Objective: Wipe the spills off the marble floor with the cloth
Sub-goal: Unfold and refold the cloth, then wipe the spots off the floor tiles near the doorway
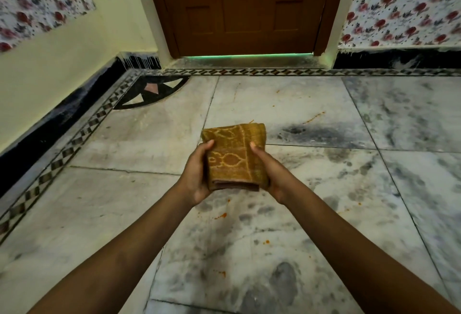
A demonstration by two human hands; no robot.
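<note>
Two hands, left hand (197,176) and right hand (273,174), gripped a folded cloth (234,157) at frame centre, above the floor (149,139) flecked with orange spills (220,216).

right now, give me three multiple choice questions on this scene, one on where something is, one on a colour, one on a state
1. Where is the cloth?
A. flat on the floor
B. held up between both hands
C. hung on the door

2. What colour are the spills on the marble floor?
A. orange-red
B. blue
C. white

3. What state is the cloth in?
A. spread wide open
B. twisted into a rope
C. folded into a thick pad

Answers:
1 B, the left hand and right hand grip its two sides above the floor.
2 A, orange-red specks and streaks dot the tiles.
3 C, stacked layers show at its near edge.
</note>
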